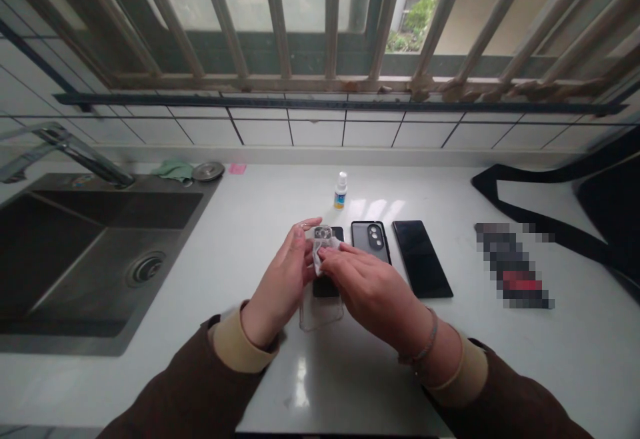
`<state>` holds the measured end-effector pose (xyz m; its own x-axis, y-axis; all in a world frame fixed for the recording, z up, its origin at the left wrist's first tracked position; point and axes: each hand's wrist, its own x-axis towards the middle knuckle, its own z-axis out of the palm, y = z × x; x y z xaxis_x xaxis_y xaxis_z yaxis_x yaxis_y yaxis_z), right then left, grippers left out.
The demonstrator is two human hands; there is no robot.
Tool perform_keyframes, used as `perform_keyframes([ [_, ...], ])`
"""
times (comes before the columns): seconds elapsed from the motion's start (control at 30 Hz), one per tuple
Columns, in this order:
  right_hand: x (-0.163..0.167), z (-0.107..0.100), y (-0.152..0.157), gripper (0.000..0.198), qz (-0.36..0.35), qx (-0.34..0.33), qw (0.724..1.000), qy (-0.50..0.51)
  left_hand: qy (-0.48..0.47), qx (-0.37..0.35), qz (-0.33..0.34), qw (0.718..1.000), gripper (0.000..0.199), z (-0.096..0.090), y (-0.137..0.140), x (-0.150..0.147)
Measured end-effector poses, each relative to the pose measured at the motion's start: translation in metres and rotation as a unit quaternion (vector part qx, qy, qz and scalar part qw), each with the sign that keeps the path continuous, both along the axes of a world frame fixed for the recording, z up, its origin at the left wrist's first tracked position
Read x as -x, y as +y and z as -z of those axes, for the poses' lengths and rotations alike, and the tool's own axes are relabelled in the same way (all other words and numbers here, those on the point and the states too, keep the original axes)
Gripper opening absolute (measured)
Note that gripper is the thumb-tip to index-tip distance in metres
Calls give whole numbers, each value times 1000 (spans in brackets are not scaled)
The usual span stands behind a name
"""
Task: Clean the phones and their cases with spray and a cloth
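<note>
A clear phone case (321, 322) is in my left hand (287, 272), held along its left edge, with the camera cutout at its far end. My right hand (370, 286) presses a white wipe (319, 263) against the upper part of the case, its fingers bent over the wipe. Behind the see-through case lies a dark phone (327, 288) on the counter, partly covered by my hands. Just right of my right hand are a black phone case (363, 232) with a camera cutout and a black phone (423, 259), lying flat.
A small white spray bottle (341, 192) stands beyond my hands on the white counter (270, 192). To the left is a sink (100, 272) with a faucet (85, 156), a green cloth (173, 170) and a metal drain lid (208, 171). Black straps (540, 216) and a pixelated item (515, 266) lie right.
</note>
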<state>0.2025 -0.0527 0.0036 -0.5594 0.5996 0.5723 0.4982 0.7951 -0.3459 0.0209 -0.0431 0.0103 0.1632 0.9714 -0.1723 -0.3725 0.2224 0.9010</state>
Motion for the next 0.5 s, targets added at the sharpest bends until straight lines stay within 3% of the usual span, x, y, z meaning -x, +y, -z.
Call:
perform_keyframes([
  [0.23,13,0,-15,26,-90,39,995,-8,-30,-67,-126,989,51,-11,6,2],
  [0.4,14,1,-19,15,-63,186,980,34,-36,-94,-138,985,57,-7,7,3],
  [0.5,14,-4,-20,11,-60,296,949,94,-38,-89,-134,986,53,-2,5,0],
])
